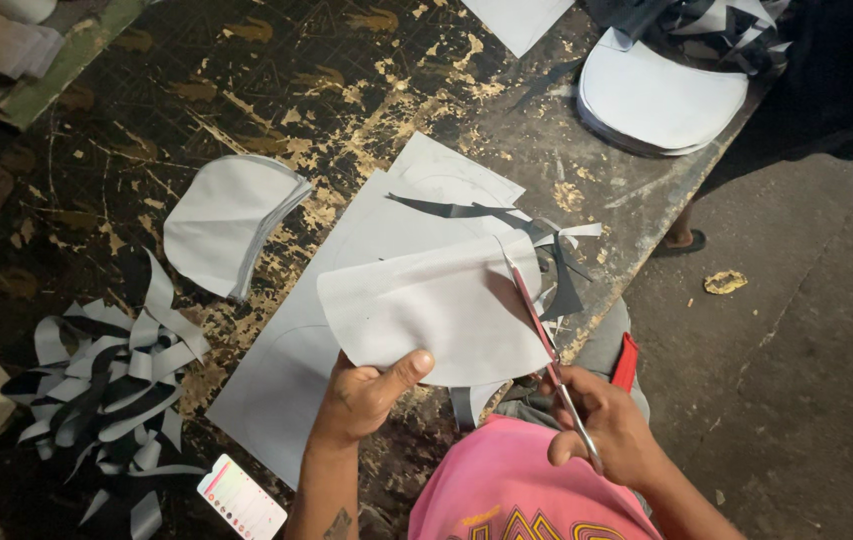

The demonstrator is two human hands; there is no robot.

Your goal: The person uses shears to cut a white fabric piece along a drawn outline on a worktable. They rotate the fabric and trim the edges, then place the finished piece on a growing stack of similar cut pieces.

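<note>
White sheet [436,305] is gripped at its lower edge by our left hand [371,395]; our right hand [606,420] grasps scissors [536,315] cutting its right edge, near the table [646,215] edge. Trimmed strips [106,380] lie left.

Dim, uneven light, brightest mid-frame, dark murky corners, perhaps slight blur, mild glare on pale sheets [346,300]

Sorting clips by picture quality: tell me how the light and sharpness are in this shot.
Head view: dim at the edges and on the floor; the white piece in the left hand is brightest, slightly washed out; scissors in the right hand are fairly sharp; the scrap strips are softer.
</note>
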